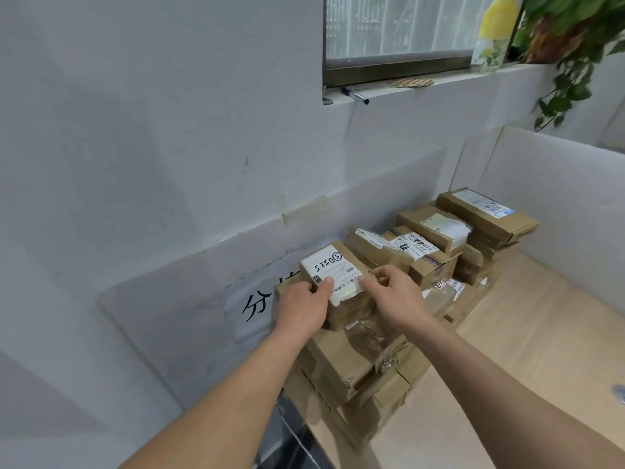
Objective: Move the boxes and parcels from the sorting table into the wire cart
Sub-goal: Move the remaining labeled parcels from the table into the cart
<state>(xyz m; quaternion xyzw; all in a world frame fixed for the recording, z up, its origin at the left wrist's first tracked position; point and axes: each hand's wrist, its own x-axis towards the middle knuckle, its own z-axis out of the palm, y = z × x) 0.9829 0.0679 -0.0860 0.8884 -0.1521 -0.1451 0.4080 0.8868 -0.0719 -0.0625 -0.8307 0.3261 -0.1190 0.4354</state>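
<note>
The small box point(333, 279), brown card with a white shipping label across its top, sat on the near end of the heap of boxes and parcels point(416, 252) ranged along the back of the bench point(541, 319). Both hands were on it: the left hand point(302, 304) gripped its left side with the thumb laid over the label's edge, and the right hand point(394, 292) pinched its right top edge with curled fingers. The wire cart itself could not be made out in this view.

Judged by its size and the easy two-handed hold, the box was probably light and stiff enough to take a squeeze at the sides without buckling. The label looked glossy, so it might slip under a thumb; the bare card of the side walls, low down, seemed the surer place to hold. Beneath it lay a larger carton point(338, 363) and a crumpled clear plastic parcel point(378, 336), soft and likely to slide or drag along if the box were pulled rather than lifted straight up
</note>
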